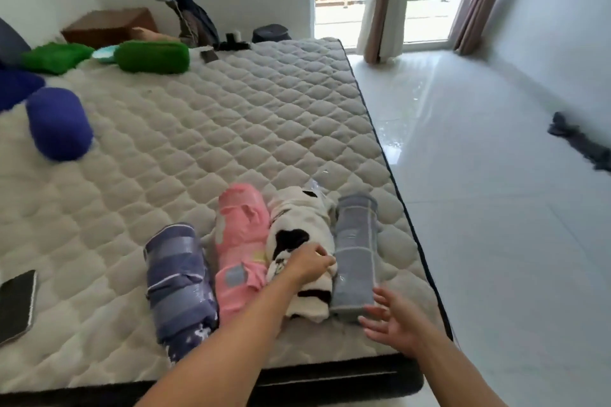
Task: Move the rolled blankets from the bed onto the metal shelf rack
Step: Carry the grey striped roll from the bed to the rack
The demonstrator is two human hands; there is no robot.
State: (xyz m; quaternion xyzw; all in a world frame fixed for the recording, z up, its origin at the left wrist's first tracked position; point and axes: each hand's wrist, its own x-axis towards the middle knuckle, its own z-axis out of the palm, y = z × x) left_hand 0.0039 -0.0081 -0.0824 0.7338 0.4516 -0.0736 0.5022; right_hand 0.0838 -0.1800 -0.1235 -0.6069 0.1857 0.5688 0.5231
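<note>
Several rolled blankets lie side by side near the front right corner of the quilted mattress [205, 129]: a purple striped roll [178, 277], a pink roll [239, 241], a white-and-black roll [297, 218] and a grey-blue roll [355, 248]. My left hand [310, 263] rests on top of the white-and-black roll, fingers curled down into the gap beside the grey-blue roll. My right hand [395, 324] hovers open, fingers spread, just off the near end of the grey-blue roll. No metal shelf rack is in view.
A blue bolster [59, 124], green cushions [153, 56] and a dark phone [16, 302] lie on the mattress. A person with a headset [185, 6] sits beyond the bed. White tiled floor [479, 208] lies to the right, with a dark cloth [578, 142] and curtains [383, 0].
</note>
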